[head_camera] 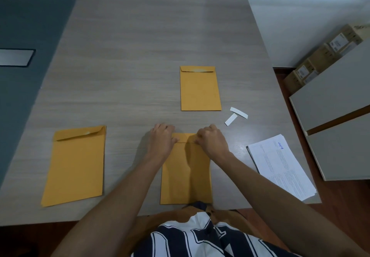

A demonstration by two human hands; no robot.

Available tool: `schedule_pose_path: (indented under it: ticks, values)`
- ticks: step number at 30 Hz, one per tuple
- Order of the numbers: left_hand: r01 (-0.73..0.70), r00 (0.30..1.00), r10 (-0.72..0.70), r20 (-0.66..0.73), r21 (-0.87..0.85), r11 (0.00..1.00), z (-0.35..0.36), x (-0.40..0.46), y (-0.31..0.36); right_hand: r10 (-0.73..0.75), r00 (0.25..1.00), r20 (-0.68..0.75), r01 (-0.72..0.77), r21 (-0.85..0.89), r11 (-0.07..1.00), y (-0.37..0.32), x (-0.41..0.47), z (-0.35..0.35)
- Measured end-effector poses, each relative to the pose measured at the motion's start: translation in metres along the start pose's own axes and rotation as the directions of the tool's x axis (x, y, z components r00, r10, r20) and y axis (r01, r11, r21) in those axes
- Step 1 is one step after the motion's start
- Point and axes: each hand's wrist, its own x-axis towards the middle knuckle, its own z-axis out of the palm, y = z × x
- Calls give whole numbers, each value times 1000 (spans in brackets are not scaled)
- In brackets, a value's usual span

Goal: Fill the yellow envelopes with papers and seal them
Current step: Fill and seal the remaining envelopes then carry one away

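Grey wood-grain worktop [140, 46] fills the room's middle, carrying three yellow envelopes. At six o'clock lies the near envelope [186, 176]; the left hand [161, 138] and right hand [211, 140] both press down on its folded flap, fingers curled together. A second envelope [76, 166] rests at eight o'clock, a third [200, 89] toward one o'clock. Two white peel strips [236, 115] lie touching at two o'clock, printed papers [282, 166] at four.

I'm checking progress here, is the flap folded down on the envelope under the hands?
Folded down: the near envelope has its flap edge lying flat across it, pressed by the left hand and right hand. Whether it is stuck, cannot tell.
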Motion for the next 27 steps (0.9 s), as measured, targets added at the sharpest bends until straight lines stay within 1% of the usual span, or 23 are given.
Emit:
schedule_pose_path:
  ticks: [3, 7, 10, 11, 13, 14, 16, 18, 20, 22, 24, 27]
  values:
    - [10, 997, -17, 72, 86, 996, 2, 2, 3, 24, 998, 57, -19, -80, 997, 2, 4, 0]
    - [28, 994, -36, 101, 86, 996, 2, 3, 1, 62, 989, 131, -50, -96, 994, 5, 10, 1]
    - [35, 988, -50, 149, 103, 994, -3, 8, 2, 56, 981, 187, -45, -58, 997, 7, 12, -1]
    - [45, 986, -60, 155, 103, 994, -4, 9, 3, 56, 980, 193, -52, -29, 998, 7, 14, -4]
    - [67, 987, -77, 140, 72, 995, -6, 9, 3, 93, 975, 202, -110, 71, 991, 8, 14, -8]
    - [90, 987, -92, 128, 20, 996, -7, 9, 3, 121, 970, 209, -152, 142, 978, 9, 14, -10]
    - [185, 975, -158, 157, -177, 967, -12, 10, 4, 165, 960, 225, -229, 301, 926, 13, 14, -14]
    - [264, 957, -191, 218, -386, 884, -16, 16, 1, 200, 956, 213, -275, 424, 863, 20, 14, -21]
    - [296, 950, -184, 252, -537, 790, -21, 22, -2, 219, 961, 169, -276, 512, 814, 27, 14, -32]
    - [321, 942, -173, 286, -633, 705, -25, 30, -5, 208, 970, 125, -242, 570, 785, 33, 18, -45]
    - [347, 933, -164, 319, -690, 635, -29, 37, -7, 202, 974, 103, -223, 600, 768, 39, 24, -53]
    - [367, 927, -158, 340, -735, 571, -32, 52, -3, 229, 968, 101, -240, 636, 734, 49, 36, -58]
